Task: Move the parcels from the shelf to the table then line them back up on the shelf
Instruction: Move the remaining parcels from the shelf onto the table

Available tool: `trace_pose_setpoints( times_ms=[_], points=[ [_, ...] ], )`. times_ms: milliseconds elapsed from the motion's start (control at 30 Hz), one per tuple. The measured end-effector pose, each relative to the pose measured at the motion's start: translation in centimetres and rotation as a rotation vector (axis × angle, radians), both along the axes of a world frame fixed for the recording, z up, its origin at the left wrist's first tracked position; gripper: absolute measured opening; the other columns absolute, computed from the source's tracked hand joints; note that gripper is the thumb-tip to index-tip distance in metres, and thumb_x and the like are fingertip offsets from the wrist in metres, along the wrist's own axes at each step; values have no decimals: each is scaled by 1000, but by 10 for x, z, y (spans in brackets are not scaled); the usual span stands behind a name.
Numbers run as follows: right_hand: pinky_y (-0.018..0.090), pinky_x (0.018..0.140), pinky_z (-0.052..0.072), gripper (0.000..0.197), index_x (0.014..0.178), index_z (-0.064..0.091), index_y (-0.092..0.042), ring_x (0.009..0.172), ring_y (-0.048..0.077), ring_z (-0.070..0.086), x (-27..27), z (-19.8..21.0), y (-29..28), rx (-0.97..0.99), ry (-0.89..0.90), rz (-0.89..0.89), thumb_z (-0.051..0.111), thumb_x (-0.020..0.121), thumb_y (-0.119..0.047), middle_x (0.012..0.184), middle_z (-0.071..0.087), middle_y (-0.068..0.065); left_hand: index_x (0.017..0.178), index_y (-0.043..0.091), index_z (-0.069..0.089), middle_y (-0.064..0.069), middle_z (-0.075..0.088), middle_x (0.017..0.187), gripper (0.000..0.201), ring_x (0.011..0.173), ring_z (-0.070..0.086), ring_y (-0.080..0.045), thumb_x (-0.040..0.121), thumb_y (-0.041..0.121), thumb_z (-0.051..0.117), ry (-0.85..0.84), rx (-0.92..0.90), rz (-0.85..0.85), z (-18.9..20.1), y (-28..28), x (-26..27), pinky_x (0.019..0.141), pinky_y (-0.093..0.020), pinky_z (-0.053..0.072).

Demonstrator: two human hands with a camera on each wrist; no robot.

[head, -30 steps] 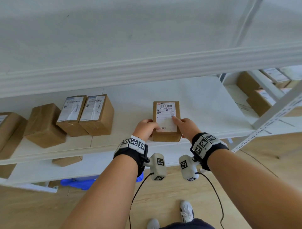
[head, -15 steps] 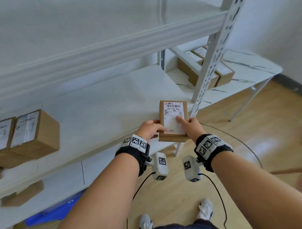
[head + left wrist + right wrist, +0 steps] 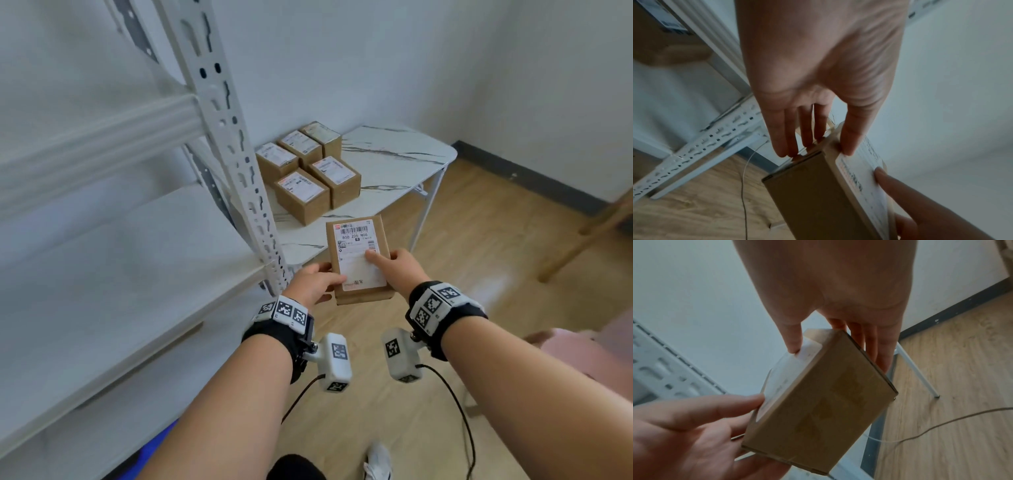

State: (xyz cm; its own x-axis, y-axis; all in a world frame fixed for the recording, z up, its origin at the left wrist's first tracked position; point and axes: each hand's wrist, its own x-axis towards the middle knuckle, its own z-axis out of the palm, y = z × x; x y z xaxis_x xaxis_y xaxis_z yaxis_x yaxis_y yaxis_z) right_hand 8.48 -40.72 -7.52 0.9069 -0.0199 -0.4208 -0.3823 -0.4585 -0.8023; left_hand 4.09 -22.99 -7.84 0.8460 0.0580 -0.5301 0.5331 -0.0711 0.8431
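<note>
Both hands hold one cardboard parcel [image 3: 359, 260] in the air, past the end of the shelf [image 3: 113, 281] and short of the table [image 3: 404, 161]. The left hand [image 3: 313, 282] grips its left side, thumb on the white label on top and fingers underneath; the right hand [image 3: 399, 269] grips its right side the same way, thumb pressed on the label. From the left wrist view the fingers [image 3: 791, 129] reach under the box's lower face and the thumb lies along the label's edge. From the right wrist view the parcel's plain brown underside [image 3: 824, 404] faces the camera, pinched between thumb and fingers.

Five more parcels [image 3: 308, 171] stand on the marble-patterned table, packed against one another near its left edge beside the shelf's slotted post [image 3: 236, 161], labels up: three in a back row, two in front. The part of the table toward its right corner is bare marble pattern.

Compared with one second ago, the parcel is no longer resting on the shelf's front edge; it has been lifted off and carried to the right, beyond the post. The view has swung with it: the parcels that stood at the left of the shelf are out of sight, and the table with its group of boxes now fills the middle. The grip on the parcel looks unchanged.

A wooden floor [image 3: 479, 260] lies below.
</note>
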Motion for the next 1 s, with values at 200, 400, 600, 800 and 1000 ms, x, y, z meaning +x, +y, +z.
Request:
trace_pose_setpoints(
  times_ms=[200, 400, 600, 800, 1000],
  points=[
    [43, 82, 58, 47, 113, 60, -14, 86, 19, 69, 55, -2, -52, -19, 4, -1, 61, 85, -52, 97, 70, 0, 124, 19, 59, 2, 73, 108, 41, 99, 69, -15, 85, 20, 71, 13, 14, -22, -7, -52, 56, 93, -35, 55],
    [41, 83, 58, 41, 113, 60, -14, 87, 19, 67, 128, -8, -71, -88, 19, -16, 56, 90, -48, 99, 69, 1, 123, 15, 58, -2, 72, 106, 41, 98, 69, -18, 84, 19, 71, 36, 10, 3, -18, -76, 135, 93, -37, 56],
    [36, 78, 57, 39, 112, 62, -16, 86, 18, 67, 222, -3, -78, -149, 22, -15, 56, 90, -47, 99, 69, 0, 118, 12, 60, -5, 72, 107, 35, 97, 70, -21, 84, 16, 71, 39, 4, 23, -21, -87, 231, 92, -41, 56],
    [33, 78, 56, 35, 117, 59, -16, 90, 18, 65, 300, 1, -78, -134, 40, -17, 58, 92, -40, 105, 67, 1, 122, 16, 62, -3, 71, 107, 36, 100, 67, -22, 87, 21, 69, -21, 114, -10, -12, -87, 305, 89, -38, 56],
    [34, 82, 55, 30, 114, 56, -14, 93, 20, 65, 364, -3, -64, -148, 70, 74, 57, 92, -35, 106, 66, 3, 123, 17, 66, 1, 69, 115, 37, 99, 64, -16, 88, 30, 66, -151, 436, -83, -17, -77, 359, 90, -33, 52]
  ],
)
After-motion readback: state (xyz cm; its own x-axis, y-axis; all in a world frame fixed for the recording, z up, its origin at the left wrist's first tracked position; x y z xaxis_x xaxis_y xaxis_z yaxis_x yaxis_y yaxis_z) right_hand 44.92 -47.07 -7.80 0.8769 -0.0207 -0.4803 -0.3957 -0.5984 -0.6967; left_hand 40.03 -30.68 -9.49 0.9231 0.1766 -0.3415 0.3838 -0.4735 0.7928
